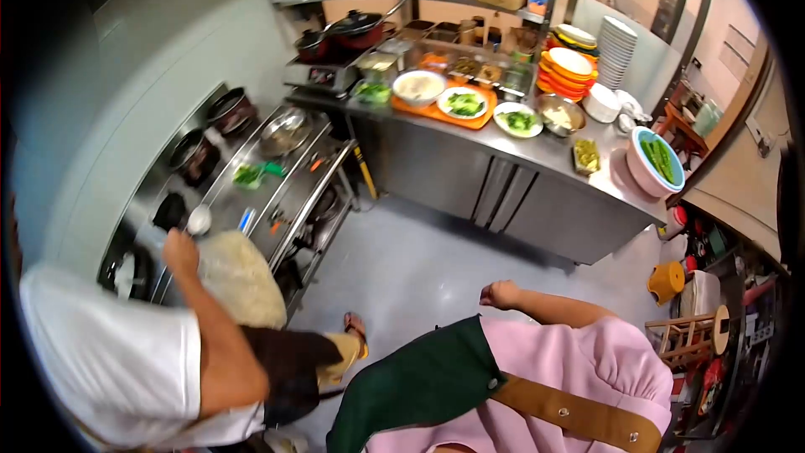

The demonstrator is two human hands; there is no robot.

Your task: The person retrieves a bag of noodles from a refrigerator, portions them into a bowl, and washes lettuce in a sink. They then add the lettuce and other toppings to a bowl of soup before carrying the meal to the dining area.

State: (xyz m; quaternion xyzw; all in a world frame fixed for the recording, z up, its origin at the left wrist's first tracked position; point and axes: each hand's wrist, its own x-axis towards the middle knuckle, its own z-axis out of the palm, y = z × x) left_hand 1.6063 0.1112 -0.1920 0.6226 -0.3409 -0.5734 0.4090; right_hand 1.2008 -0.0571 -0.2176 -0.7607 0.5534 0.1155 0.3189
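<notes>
My right hand hangs above the floor in front of my pink shirt and green apron. Its fingers are curled in, and nothing shows in them. My left hand is out of sight. Across the floor, the steel counter carries an orange tray with a bowl of pale food and a plate of greens. Beside the tray are another plate of greens, a metal bowl, a small container of chopped green food and a pink basin holding long green vegetables.
At left, a person in a white shirt reaches over a steel stand with a large pale bag, a metal bowl and pots. Stacked plates stand on the counter. A wooden stool and yellow stool are at right.
</notes>
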